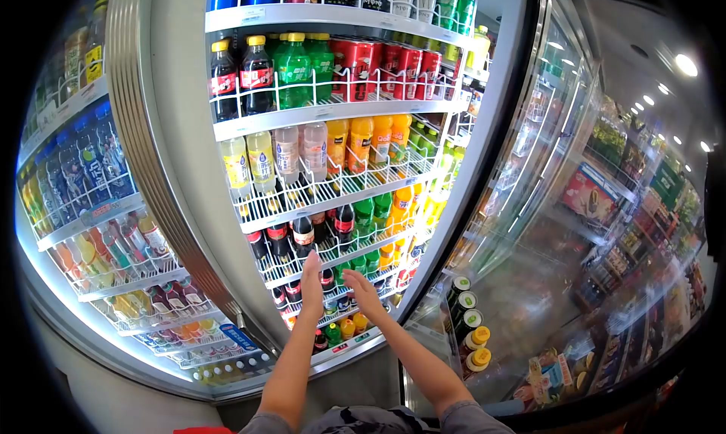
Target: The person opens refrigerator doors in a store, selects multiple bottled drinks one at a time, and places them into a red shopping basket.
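Both my arms reach forward into a lit drinks fridge. My left hand [311, 284] is held edge-on with its fingers stretched out, just in front of a dark cola bottle [303, 236] on a lower wire shelf. To its right, my right hand [364, 293] is open too, palm turned inward, in front of green soda bottles [364, 209]. A gap separates the two hands, and I see nothing held in either. On the shelf above stand orange drink bottles [360, 144] and pale yellow bottles [261, 162].
Red cans [355, 69] and more cola bottles [255, 72] fill a higher shelf behind wire rails. The glass door [522, 230] stands open on the right. Several cans and yellow-capped bottles [478, 348] line up beside it. A second stocked fridge [83, 162] is at left.
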`<state>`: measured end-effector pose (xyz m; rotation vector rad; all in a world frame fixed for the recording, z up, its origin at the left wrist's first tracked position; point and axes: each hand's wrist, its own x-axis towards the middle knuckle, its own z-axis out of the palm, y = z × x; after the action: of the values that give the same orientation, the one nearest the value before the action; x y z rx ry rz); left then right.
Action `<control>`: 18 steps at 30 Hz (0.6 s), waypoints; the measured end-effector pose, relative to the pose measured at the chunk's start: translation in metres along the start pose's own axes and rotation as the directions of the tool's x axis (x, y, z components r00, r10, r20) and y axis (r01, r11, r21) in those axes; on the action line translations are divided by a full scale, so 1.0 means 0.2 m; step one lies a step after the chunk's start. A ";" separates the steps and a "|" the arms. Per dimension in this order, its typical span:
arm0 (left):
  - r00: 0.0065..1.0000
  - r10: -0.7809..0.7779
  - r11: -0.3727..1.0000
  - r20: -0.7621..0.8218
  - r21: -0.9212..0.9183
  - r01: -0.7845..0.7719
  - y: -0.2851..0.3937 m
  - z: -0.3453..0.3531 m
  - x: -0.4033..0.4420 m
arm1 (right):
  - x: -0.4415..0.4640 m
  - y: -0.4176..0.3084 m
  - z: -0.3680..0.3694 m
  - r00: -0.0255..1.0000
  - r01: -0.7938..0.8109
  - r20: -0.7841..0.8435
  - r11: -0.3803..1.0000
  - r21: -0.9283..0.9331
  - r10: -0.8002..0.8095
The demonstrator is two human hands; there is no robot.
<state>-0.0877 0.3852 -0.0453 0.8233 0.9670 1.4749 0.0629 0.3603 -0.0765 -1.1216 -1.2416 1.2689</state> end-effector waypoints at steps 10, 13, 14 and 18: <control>0.997 -0.029 0.999 -0.071 0.023 0.030 -0.02 -0.09 0.47 | 0.50 -0.01 0.18 0.948 0.302 -0.034 0.926 -0.226 -0.318; 0.997 -0.063 0.998 -0.039 0.010 0.063 0.02 -0.11 0.48 | 0.71 -0.08 0.30 0.930 0.303 -0.117 0.907 -0.292 -0.348; 0.998 -0.055 0.998 -0.025 0.003 0.055 0.00 -0.13 0.48 | 0.77 -0.10 0.34 0.913 0.323 -0.141 0.891 -0.320 -0.382; 0.996 -0.091 0.996 0.002 -0.003 0.091 -0.02 -0.20 0.46 | 0.98 -0.10 0.45 0.842 0.381 -0.175 0.791 -0.479 -0.511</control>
<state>-0.1342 0.4716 -0.0683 0.7683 0.9879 1.3966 -0.0410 0.5484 -0.0467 -1.1692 -1.4814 0.4469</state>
